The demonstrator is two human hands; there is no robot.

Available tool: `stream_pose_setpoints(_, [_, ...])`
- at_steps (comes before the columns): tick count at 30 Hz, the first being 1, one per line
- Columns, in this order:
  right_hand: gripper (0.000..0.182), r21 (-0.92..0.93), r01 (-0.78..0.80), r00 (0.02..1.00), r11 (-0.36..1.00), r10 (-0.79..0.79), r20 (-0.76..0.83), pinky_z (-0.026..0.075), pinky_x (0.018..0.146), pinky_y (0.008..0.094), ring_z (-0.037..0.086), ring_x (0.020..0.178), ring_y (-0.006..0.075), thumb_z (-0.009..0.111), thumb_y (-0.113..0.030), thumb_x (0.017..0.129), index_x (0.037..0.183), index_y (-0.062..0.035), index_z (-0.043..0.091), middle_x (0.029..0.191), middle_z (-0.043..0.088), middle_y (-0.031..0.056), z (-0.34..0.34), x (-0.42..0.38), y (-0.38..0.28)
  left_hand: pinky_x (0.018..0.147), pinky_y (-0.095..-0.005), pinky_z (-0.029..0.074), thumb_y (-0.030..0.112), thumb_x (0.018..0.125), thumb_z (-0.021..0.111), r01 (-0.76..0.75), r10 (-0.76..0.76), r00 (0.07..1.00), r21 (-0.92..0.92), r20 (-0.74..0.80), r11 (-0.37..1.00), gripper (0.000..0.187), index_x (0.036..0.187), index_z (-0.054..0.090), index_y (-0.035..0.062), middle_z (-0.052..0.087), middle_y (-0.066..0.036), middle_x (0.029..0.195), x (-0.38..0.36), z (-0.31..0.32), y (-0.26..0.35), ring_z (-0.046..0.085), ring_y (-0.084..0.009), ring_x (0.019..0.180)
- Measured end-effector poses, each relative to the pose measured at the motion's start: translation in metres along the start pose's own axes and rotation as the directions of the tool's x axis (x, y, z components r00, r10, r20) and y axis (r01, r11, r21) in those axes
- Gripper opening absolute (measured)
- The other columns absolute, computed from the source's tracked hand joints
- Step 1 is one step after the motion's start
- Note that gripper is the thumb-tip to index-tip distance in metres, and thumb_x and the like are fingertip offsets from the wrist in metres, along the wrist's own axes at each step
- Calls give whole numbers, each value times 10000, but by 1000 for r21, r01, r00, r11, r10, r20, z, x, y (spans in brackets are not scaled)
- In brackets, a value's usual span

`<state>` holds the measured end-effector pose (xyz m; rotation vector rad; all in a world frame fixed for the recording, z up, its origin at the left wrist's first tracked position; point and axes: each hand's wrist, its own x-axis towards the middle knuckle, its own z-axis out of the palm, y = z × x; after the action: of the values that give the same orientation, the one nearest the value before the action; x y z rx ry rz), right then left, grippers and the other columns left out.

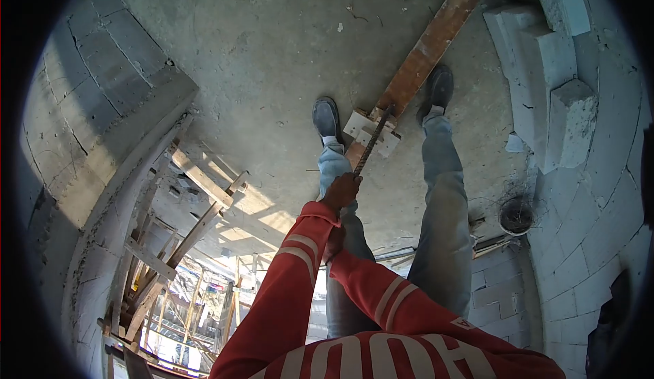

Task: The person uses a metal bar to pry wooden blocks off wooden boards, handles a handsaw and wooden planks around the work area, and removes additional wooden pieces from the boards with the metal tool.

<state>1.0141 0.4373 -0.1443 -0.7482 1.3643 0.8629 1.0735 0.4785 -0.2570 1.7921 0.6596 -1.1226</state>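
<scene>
A ribbed steel bar [374, 140] slants up from a plank, its far end at wood blocks [368, 125] fixed across the board. My left hand [343, 189] is wrapped round the bar. Just below it, partly covered by the left sleeve, my right hand [334, 241] is closed, apparently on the bar's lower part, which is hidden. The long brown plank [430, 46] lies on the concrete floor between my two shoes, running away to the upper right.
Pale blocks [572, 123] are stacked by the right wall, with a dark round bucket [516, 216] nearby. To the left, a block wall [102, 72] borders an opening with timber framing [197, 232]. Bits of debris are scattered on the concrete floor [272, 45].
</scene>
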Motion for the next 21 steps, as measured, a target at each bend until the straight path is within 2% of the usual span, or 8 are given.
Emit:
stream_pose_setpoints(3, [373,-8,-370,920,929,368,137,314,428,259,401,472,87,382,-455,1009,776,-196,516,594,438,-60,-16,-16,-72,640,-491,490,366,986,445,-49,53,998,-111,31,993,424,927,530,-46,619,-238,797,10,29,2,613,-404,684])
stream_pose_setpoints(5, [399,-11,-458,888,889,457,-57,188,421,222,238,446,51,416,-490,984,770,-156,455,564,267,-77,-14,-36,-112,483,-400,487,338,990,456,370,-87,906,-673,415,641,342,914,476,5,565,-121,667,2,12,45,584,-263,513])
stream_pose_setpoints(6, [404,-58,-505,857,861,492,-152,216,425,219,246,456,54,415,-511,980,794,-156,461,577,241,-81,-15,-45,-138,388,-321,440,318,986,475,384,-96,911,-738,402,555,289,894,432,47,505,-48,615,0,19,60,516,-156,425])
stream_pose_setpoints(10, [385,-196,-596,800,779,552,-237,189,424,218,239,459,50,391,-510,988,838,-161,448,577,259,-72,-26,-54,-211,403,-358,448,228,947,490,193,-180,978,-809,109,555,248,848,452,5,521,-72,595,7,69,107,539,-202,427])
stream_pose_setpoints(13, [391,-212,-650,757,730,597,-264,239,417,199,304,480,40,452,-507,970,853,-135,471,610,321,-65,-19,-59,-248,407,-363,449,225,947,489,260,-255,954,-854,156,451,259,836,456,-7,522,-75,579,12,70,134,533,-207,422])
stream_pose_setpoints(15, [367,-208,-680,732,703,634,-249,232,412,207,290,474,45,428,-473,986,861,-130,461,611,319,-62,-3,-60,-276,393,-343,426,237,949,484,215,-253,964,-794,79,569,270,823,467,-2,523,-74,570,20,63,149,522,-199,418])
stream_pose_setpoints(17, [323,-198,-724,689,660,689,-224,238,397,198,288,474,40,429,-405,1000,882,-106,456,627,330,-55,30,-56,-321,377,-333,376,261,952,477,329,-256,925,-929,280,171,289,839,492,-4,534,-79,588,34,36,179,491,-200,400])
stream_pose_setpoints(21, [287,-94,-723,690,684,712,-133,276,355,125,332,494,0,514,-306,981,980,-20,484,683,368,-46,106,-34,-446,456,-392,398,221,935,425,280,-264,900,-923,348,-264,251,856,477,-12,541,-129,672,104,7,258,550,-237,540])
